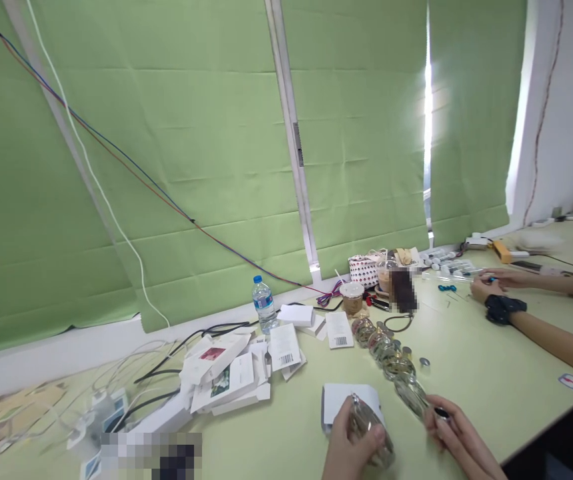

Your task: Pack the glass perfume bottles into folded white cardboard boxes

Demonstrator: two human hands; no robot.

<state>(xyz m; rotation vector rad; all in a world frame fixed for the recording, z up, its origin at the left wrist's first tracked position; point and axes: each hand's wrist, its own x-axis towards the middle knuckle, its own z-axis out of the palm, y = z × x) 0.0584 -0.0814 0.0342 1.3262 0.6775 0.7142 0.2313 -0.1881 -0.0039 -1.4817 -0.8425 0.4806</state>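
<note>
My left hand [349, 440] is wrapped round a clear glass bottle [372, 433], faceted and tilted, with a narrow tip near the thumb side. Behind it lies a white box [349, 400]. Between the fingers of my right hand [459, 433] is a small round cap [442, 414], silver-rimmed with a dark inside. A row of similar glass bottles [399, 367] lies on the table just beyond; the nearest bottle [411, 393] ends beside my right fingers. A loose silver cap [424, 363] sits right of the row.
Flattened white cartons [236, 380] pile up at left, near cables and a power strip. A water bottle [265, 307] and a drink cup [352, 298] stand by the wall. At right, another person's hands [489, 287] work with small blue parts and clear tubes on the table [501, 353].
</note>
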